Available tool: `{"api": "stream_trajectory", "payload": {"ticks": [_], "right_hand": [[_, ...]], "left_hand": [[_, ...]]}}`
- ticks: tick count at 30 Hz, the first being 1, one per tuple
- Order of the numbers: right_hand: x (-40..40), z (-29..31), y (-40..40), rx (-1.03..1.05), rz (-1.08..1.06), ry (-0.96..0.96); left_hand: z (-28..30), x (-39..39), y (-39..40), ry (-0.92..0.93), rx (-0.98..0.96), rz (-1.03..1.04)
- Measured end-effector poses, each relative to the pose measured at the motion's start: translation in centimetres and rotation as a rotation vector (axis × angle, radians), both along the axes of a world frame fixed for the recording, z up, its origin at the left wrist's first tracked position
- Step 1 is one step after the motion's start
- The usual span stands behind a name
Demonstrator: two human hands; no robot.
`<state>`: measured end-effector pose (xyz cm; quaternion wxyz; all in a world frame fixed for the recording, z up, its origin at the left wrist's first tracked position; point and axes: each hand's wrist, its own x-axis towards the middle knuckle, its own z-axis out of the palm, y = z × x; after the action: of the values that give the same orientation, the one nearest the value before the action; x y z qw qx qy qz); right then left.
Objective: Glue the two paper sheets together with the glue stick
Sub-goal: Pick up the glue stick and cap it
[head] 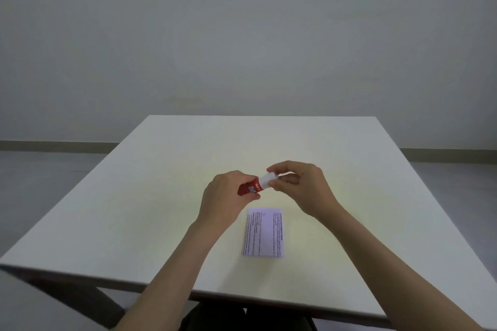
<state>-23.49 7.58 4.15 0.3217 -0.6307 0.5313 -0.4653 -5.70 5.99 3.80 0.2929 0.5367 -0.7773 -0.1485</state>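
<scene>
A red glue stick [251,188] with a white cap [267,180] is held in the air above the table's middle. My left hand [227,193] grips its red body. The fingertips of my right hand [298,185] pinch the white cap, which sits on the stick's end. Below the hands a small pale printed paper sheet [264,232] lies flat on the table, closer to me. It looks like a single sheet; I cannot tell whether a second one lies under it.
The white table [161,196] fills the lower view, with its near edge [134,279] close to my body. A grey wall and floor lie beyond the far edge.
</scene>
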Motion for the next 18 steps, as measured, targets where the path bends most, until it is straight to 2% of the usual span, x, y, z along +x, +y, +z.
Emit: {"api": "stream_trajectory", "payload": {"ticks": [5,8,9,10,13,15,18], "right_hand": [[0.2,0.4,-0.3,-0.031,-0.011,0.144],[0.8,-0.2,-0.5,-0.005,-0.169,0.578],[0.8,-0.3,-0.5,-0.003,-0.204,0.648],[0.6,-0.4,-0.4,-0.008,-0.196,0.65],[-0.6,-0.2,-0.4,-0.054,0.031,0.341],[-1.0,-0.3,-0.3,-0.077,0.101,0.216],[-0.3,-0.3,-0.5,-0.044,-0.039,0.326]], "left_hand": [[0.1,-0.3,0.4,-0.045,-0.07,0.006],[-0.3,-0.6,0.9,-0.066,-0.072,0.007],[-0.4,-0.7,1.0,-0.072,-0.071,0.007],[-0.3,-0.7,1.0,-0.077,-0.072,0.013],[0.1,-0.3,0.9,-0.073,-0.099,0.054],[0.2,-0.2,0.7,-0.068,-0.121,0.058],[0.0,-0.5,0.9,-0.067,-0.132,0.038]]}}
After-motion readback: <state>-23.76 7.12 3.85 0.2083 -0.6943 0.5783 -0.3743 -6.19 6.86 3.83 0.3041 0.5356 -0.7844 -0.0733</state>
